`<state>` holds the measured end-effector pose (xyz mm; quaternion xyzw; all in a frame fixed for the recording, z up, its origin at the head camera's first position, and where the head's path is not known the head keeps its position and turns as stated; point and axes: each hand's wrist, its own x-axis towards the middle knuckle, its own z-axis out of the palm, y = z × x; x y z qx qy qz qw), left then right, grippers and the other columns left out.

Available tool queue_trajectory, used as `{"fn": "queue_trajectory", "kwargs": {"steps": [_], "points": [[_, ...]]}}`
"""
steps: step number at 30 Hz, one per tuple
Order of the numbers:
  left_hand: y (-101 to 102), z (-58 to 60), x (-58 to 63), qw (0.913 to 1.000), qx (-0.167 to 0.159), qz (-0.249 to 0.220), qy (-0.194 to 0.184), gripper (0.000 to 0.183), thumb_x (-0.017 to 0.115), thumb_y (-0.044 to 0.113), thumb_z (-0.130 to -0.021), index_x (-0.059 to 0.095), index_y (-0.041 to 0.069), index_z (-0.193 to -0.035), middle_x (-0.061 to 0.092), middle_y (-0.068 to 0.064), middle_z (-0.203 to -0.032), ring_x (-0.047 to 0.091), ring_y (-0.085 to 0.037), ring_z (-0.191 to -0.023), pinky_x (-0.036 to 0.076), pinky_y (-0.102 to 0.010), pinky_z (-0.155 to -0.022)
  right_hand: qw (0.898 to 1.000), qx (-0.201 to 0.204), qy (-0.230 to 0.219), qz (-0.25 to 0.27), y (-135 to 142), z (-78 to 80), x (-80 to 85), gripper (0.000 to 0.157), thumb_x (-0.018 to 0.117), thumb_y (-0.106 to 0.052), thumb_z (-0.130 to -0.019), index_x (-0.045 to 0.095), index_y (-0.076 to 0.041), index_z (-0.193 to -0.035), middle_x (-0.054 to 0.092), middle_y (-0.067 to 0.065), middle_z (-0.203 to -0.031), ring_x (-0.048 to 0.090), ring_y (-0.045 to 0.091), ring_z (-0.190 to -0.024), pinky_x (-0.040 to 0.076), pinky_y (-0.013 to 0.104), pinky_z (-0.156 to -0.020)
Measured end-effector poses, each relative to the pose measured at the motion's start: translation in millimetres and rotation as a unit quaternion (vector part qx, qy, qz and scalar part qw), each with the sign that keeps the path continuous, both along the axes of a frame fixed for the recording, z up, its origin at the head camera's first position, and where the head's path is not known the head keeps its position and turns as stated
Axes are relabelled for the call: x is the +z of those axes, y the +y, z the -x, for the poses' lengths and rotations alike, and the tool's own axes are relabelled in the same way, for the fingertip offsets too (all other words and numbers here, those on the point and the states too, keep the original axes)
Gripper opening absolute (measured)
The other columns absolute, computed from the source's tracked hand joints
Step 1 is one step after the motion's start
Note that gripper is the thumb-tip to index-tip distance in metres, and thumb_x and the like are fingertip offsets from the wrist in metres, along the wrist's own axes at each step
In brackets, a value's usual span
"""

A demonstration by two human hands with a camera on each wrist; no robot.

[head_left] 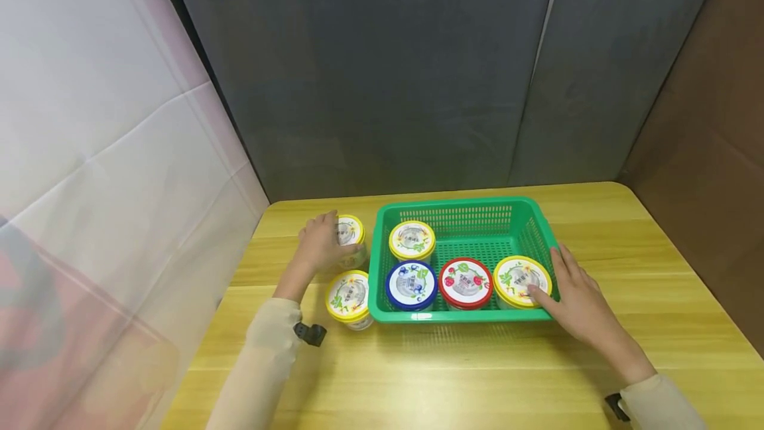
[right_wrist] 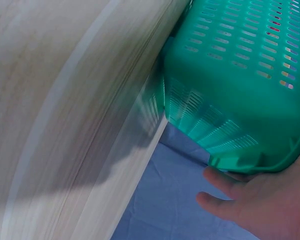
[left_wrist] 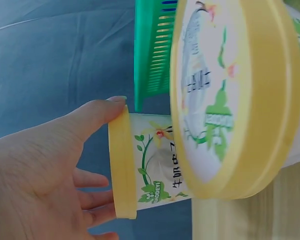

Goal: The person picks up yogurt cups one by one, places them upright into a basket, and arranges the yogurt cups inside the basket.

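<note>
1. The tub (head_left: 350,231) at hand is left of the picture's centre, standing on the table outside the basket. It is round and pale, with printed sides and a yellow-rimmed lid.
2. The person's left hand (head_left: 321,244) curves round that lid, thumb on one edge, fingers across from it; how firmly, I can't tell. I'd want those fingers lower, on the wall, so the lid doesn't bear the weight, and the tub held level.
3. Just below it in the frame is a second yellow-lidded tub (head_left: 349,296), close against the basket; an elbow or sleeve could knock it, I'd judge.
4. The green basket (head_left: 453,316), right of centre, looks like slotted plastic with rounded corners. Inside are a yellow-lidded tub upper left, then blue-lidded (head_left: 412,285), red-lidded (head_left: 466,283) and yellow-lidded ones along the lower side.
5. The right hand (head_left: 575,300) lies spread at the basket's right rim, thumb over the nearest lid. Light pressure seems enough to steady it.
6. Beneath is a glossy, wood-grained table (head_left: 453,377); grey creased cloth (head_left: 388,85) hangs across the top.
</note>
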<state>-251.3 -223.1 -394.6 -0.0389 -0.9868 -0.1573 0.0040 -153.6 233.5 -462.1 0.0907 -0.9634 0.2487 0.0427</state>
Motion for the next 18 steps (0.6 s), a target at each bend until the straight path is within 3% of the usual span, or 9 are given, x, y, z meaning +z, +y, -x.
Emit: {"fn": "queue_trajectory", "kwargs": {"steps": [18], "points": [[6,0.0,33.9,0.9970,0.007,0.001,0.078,0.102,0.075,0.056,-0.079,0.033,-0.002,-0.151,0.047,-0.025,-0.146,0.045,-0.044,-0.126,0.036,-0.061,-0.109,1.000,-0.002,-0.005,0.006,0,0.1,0.9,0.097,0.052,-0.055,-0.097,0.005,0.004,-0.157,0.006,0.031,-0.163,0.025,0.065,-0.137,0.023,0.078,-0.104]]}}
